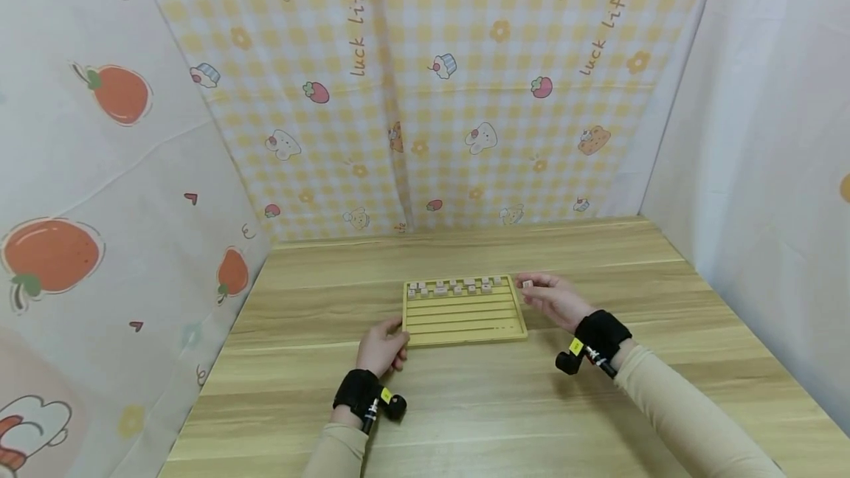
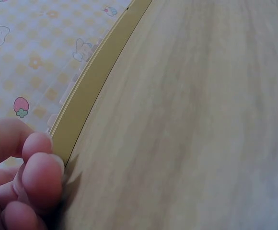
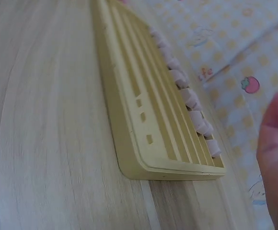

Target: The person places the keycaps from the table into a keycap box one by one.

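A shallow yellow tray [image 1: 465, 323] with long parallel slots lies on the wooden table. Small pale pink blocks [image 1: 441, 291] with dark marks stand in its two far slots; in the right wrist view the blocks [image 3: 191, 99] line the tray's far side. At the tray's near left corner, my left hand [image 1: 381, 349] grips the rim; the left wrist view has its curled fingers [image 2: 40, 179] against the tray's end. Just beyond the far right corner, my right hand [image 1: 556, 301] pinches one small pale block [image 1: 527, 284] between thumb and fingers.
Bare wooden table [image 1: 478, 411] surrounds the tray. A yellow checked cloth [image 1: 451, 109] hangs behind it, with pale printed cloth [image 1: 159, 183] at the left and white cloth [image 1: 750, 131] at the right. Both wrists carry black straps with small cameras.
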A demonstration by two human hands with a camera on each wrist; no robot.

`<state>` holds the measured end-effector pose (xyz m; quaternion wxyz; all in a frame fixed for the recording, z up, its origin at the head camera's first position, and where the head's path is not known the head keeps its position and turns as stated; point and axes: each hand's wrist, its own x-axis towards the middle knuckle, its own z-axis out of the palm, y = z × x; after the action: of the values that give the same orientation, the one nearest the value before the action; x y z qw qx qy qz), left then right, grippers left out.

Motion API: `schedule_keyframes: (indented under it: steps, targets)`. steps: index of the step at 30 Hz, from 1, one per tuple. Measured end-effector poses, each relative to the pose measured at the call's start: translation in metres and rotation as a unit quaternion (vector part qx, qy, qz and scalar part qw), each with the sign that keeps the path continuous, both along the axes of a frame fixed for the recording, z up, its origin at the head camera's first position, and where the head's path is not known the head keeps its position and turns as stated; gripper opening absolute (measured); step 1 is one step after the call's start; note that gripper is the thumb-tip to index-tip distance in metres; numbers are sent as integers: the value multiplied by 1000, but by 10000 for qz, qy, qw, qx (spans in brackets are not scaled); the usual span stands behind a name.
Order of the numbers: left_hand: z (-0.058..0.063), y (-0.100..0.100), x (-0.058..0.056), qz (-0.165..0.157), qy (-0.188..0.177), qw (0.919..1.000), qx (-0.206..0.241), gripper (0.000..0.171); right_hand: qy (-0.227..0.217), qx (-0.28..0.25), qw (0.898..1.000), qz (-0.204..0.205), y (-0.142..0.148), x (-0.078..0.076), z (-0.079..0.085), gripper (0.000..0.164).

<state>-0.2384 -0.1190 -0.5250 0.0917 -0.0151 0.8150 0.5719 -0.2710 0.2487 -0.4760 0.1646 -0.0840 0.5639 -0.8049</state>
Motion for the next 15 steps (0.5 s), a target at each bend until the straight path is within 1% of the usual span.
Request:
schedule_keyframes:
  steps: [1,2,3,5,7,8,10,12,14,15]
  targets:
    - [0,0,0,-6,20,10000,-3,53,186,638,9976,-174,-2,0,2,25]
    - [0,-1,0,-13,32,10000,-6,53,359,1243,9910,-334,-5,-1,5,27]
    - [1,-1,-1,-11,31,10000,-6,53,516,1796,9814,-441,-7,-2,8,31]
    - [1,-2,-1,11,37,10000,-18,53,972,2791,9541,-491,-10,-8,13,41]
    - [1,-2,-1,56,52,10000,-34,53,1579,3595,9180,-558,-13,-17,15,43]
    - [1,-2,-1,72,46,10000,-26,53,1803,3817,9045,-600,-15,-22,15,41]
    - [2,-1,0,86,41,10000,-12,53,2274,4298,8708,-724,-17,-31,13,31]
    - [2,0,1,65,56,10000,9,52,2609,4680,8401,-848,-19,-38,8,21]
    - [2,1,2,45,45,10000,46,52,2746,4874,8243,-866,-20,-41,3,14]
    - [3,1,3,40,44,10000,43,52,2817,4938,8182,-856,-21,-42,1,12]
